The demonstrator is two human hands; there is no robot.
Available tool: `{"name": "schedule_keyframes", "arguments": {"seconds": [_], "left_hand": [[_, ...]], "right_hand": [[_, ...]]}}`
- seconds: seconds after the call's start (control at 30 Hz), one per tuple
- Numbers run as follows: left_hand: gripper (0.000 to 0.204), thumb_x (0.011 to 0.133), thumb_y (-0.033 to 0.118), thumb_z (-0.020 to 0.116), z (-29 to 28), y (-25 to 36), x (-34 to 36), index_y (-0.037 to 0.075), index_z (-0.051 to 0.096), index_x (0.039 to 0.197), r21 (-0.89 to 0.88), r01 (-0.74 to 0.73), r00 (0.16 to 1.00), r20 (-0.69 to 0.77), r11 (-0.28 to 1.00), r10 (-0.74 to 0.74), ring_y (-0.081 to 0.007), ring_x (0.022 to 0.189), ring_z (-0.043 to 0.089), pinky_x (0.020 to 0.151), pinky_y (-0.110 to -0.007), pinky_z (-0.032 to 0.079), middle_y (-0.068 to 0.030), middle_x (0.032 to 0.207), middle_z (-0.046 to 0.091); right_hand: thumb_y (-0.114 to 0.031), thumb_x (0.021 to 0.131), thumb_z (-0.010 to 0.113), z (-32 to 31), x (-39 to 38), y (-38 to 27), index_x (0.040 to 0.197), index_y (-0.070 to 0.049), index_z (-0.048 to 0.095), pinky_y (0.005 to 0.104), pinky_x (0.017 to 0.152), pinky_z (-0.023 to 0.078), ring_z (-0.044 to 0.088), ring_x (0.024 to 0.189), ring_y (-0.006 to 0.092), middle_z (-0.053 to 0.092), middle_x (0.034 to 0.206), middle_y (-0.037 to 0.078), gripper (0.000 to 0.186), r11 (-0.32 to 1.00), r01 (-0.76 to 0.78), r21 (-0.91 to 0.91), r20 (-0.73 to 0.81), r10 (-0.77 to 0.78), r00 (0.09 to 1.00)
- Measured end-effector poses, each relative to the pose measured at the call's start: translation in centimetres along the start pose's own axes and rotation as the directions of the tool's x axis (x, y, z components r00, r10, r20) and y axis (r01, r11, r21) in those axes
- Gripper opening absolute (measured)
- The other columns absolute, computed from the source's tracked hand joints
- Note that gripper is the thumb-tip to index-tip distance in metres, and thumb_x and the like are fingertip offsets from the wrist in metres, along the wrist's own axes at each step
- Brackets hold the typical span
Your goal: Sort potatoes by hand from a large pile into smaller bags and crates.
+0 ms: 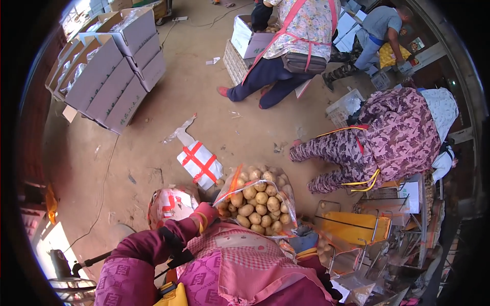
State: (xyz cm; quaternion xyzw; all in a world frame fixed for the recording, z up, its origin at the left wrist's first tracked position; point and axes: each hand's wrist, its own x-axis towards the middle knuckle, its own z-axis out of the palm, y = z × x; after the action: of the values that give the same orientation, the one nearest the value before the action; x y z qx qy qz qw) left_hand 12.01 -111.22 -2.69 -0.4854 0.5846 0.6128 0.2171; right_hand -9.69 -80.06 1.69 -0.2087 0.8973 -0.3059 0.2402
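A clear plastic bag [292, 209] with orange stripes is spread wide in front of my lap, full of pale brown potatoes [260, 198]. My left hand [205, 214], in a red glove, is closed on the bag's left edge. At the bag's lower right corner is my right hand [305, 241], in a blue-grey covering; its fingers are hidden, so its grip does not show. Beside my left hand stands a round container [173, 204] with white and red on top. A white package crossed with red tape [200, 164] lies just beyond the bag.
Stacked cartons [115, 76] with plastic liners stand at the far left. One person [301, 46] stands by a carton on a crate; another [398, 122] bends over at the right. A third person [380, 33] crouches farther back. Metal racks and a yellow panel [352, 227] crowd my right.
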Motion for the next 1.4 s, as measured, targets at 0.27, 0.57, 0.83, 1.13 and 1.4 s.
{"name": "schedule_keyframes", "arguments": {"seconds": [0.27, 0.57, 0.83, 1.13, 1.4], "left_hand": [[0.021, 0.088, 0.017, 0.066, 0.6, 6.9, 10.3, -0.001, 0.072, 0.096, -0.193, 0.138, 0.965, -0.195, 0.971, -0.176, -0.0235, 0.069, 0.071, 0.059, -0.036, 0.052, -0.0115, 0.077, 0.071], [0.016, 0.087, 0.016, 0.072, -5.1, 15.1, 23.8, 0.0, 0.07, 0.088, -0.429, 0.173, 0.873, -0.349, 0.887, -0.34, -0.0137, 0.057, 0.06, 0.052, -0.032, 0.048, -0.0053, 0.073, 0.065], [0.018, 0.09, 0.017, 0.067, -5.3, 19.2, 24.7, 0.003, 0.068, 0.1, -0.635, 0.062, 0.931, -0.241, 0.77, -0.273, -0.0184, 0.062, 0.07, 0.05, -0.031, 0.055, -0.0077, 0.08, 0.071], [0.02, 0.088, 0.014, 0.064, -4.7, 14.0, 21.9, 0.004, 0.068, 0.105, -0.466, -0.092, 0.987, -0.159, 0.88, 0.019, -0.0158, 0.069, 0.068, 0.061, -0.033, 0.054, -0.0057, 0.08, 0.072], [0.075, 0.093, 0.03, 0.07, -4.8, -2.9, 24.4, 0.008, 0.032, 0.153, -0.953, 0.168, 0.956, 0.221, 0.253, 0.195, -0.0197, 0.101, 0.064, 0.084, -0.032, 0.054, -0.0096, 0.121, 0.064]], "right_hand": [[-0.014, 0.093, 0.05, 1.5, 20.3, 4.4, 0.083, -0.012, 0.053, 0.0304, 0.076, 0.046, 0.052, 0.075, 0.0118, 0.053, 0.075, -0.003, 0.011, 0.718, -0.111, 0.688, 0.207, -0.048, 0.977], [-0.001, 0.078, 0.049, 6.1, 48.2, 0.5, 0.085, -0.005, 0.063, 0.0304, 0.073, 0.048, 0.059, 0.072, 0.0222, 0.064, 0.083, 0.008, 0.016, 0.418, -0.45, 0.789, 0.481, 0.034, 0.876], [-0.017, 0.083, 0.058, 5.1, 51.8, -5.3, 0.117, 0.0, 0.06, 0.036, 0.095, 0.046, 0.061, 0.103, 0.0289, 0.065, 0.111, 0.016, 0.037, 0.934, -0.208, 0.292, 0.555, 0.011, 0.832], [-0.042, 0.075, 0.071, 20.3, 43.3, -16.7, 0.143, -0.024, 0.051, 0.0617, 0.116, 0.018, 0.037, 0.139, 0.0359, 0.046, 0.146, 0.013, 0.073, 0.247, 0.748, -0.616, 0.52, -0.585, 0.622], [-0.036, 0.085, 0.063, 21.7, 45.7, -11.5, 0.142, -0.028, 0.054, 0.0615, 0.117, 0.016, 0.04, 0.139, 0.0274, 0.05, 0.143, 0.003, 0.057, 0.084, 0.725, -0.684, 0.446, -0.737, 0.507]]}}
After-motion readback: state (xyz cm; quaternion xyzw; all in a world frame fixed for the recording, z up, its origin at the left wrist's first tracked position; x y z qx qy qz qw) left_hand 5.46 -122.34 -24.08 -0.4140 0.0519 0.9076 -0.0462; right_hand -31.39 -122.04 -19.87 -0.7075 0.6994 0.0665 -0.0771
